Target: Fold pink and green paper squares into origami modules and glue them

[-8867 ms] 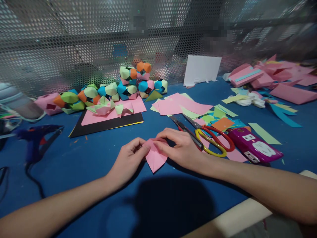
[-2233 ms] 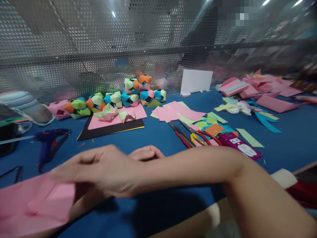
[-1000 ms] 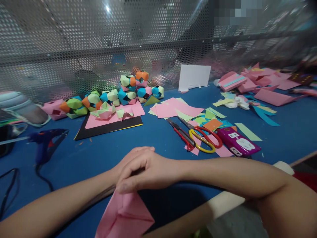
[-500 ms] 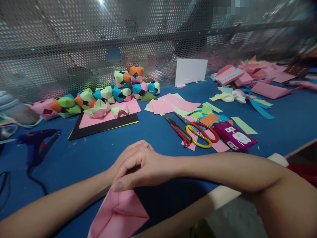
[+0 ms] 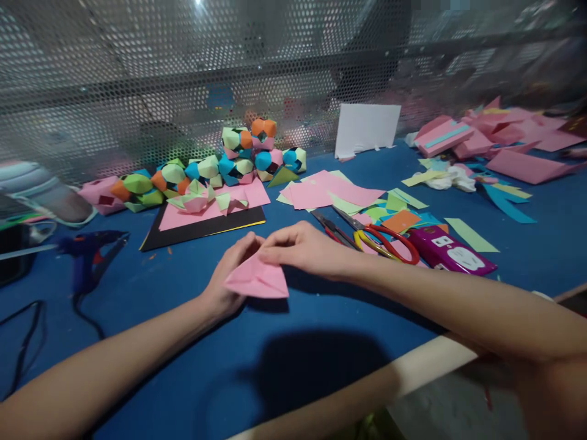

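Right hand is pinching folded pink paper. Left hand is sitting half-curled behind it, can't tell if it's gripping.

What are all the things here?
Folded paper: one, pink, centre
Black sheet: one, black, back left
Pink sheet: one, pink, on the black sheet
Paper shapes: two, pink-green, on pink sheet
Paper balls: about nine, multicoloured, back left
Loose sheets: several, pink-green, back centre
Card: one, white, back
Scissors: one pair, red and yellow handles, right
Cutter: one, red-grey, beside scissors
Socket block: one, purple-white, right
Scraps: many, mixed, right
Pink pile: one, mostly pink, far right
Glue gun: one, blue, left
Container: one, grey-blue, far left
Flat object: one, dark, left edge
Cables: black, left, count unclear
Mesh panel: one, grey, back
Table: one, blue, underneath
Left hand: one, partly behind folded paper
Right hand: one, pinching folded paper
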A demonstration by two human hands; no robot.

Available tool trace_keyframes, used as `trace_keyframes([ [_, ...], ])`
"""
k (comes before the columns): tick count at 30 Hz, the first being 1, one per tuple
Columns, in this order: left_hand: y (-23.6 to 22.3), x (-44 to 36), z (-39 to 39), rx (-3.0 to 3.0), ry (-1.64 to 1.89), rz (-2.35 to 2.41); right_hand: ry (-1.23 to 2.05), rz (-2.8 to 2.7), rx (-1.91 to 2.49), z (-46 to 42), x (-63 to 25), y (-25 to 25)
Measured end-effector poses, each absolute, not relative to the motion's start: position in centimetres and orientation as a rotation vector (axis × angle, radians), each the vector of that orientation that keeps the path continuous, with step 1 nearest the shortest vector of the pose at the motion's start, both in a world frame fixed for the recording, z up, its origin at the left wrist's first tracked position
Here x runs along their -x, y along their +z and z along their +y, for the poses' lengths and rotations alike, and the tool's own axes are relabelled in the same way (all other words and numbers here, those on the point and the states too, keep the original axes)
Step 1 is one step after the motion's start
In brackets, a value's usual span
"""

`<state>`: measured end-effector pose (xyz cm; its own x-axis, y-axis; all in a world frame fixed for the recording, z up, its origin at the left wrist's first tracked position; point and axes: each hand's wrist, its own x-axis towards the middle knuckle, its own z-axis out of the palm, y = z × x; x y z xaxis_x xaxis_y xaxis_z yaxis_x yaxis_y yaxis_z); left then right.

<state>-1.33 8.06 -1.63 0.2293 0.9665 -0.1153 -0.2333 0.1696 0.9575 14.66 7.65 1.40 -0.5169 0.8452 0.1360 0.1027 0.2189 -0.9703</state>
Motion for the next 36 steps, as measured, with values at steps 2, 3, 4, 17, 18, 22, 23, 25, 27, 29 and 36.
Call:
trace_keyframes([
  [2,-1.5,1.0,8.2,-0.956,1.096,0.876,1.117,-1.853,1.073,8.4,-15.6,1.0],
  [3,-1.5,0.8,8.2,-0.951,1.085,0.857,1.015,-1.876,1.137,8.6,-16.0,0.8],
  [4,-1.5,0.7,8.1,-0.967,1.058,0.856,0.927,-1.9,1.175,8.7,-16.2,0.6],
  [17,-2.1,1.0,7.7,-1.517,1.086,1.239,0.842,-1.919,1.267,7.8,-16.4,-0.3],
  [18,-2.1,1.0,7.6,-1.521,1.081,1.248,0.812,-1.947,1.287,7.7,-16.3,-0.4],
  [22,-1.9,0.7,7.2,-1.555,1.042,1.285,0.689,-2.008,1.311,7.5,-16.0,-0.9],
  [23,-1.8,0.6,7.2,-1.559,1.03,1.285,0.674,-2.011,1.307,7.5,-16.0,-1.0],
  [25,-1.7,0.5,7.1,-1.556,1.002,1.282,0.656,-2.014,1.294,7.6,-16.0,-1.1],
  [27,-1.6,0.3,7.1,-1.536,0.985,1.281,0.655,-2.01,1.287,7.6,-16.0,-1.2],
  [29,-1.6,0.2,7.1,-1.52,0.977,1.293,0.676,-1.995,1.292,7.6,-16.0,-1.3],
  [36,-2.1,0.3,7.2,-1.381,0.995,1.284,0.738,-1.979,1.248,7.1,-15.6,-1.0],
])
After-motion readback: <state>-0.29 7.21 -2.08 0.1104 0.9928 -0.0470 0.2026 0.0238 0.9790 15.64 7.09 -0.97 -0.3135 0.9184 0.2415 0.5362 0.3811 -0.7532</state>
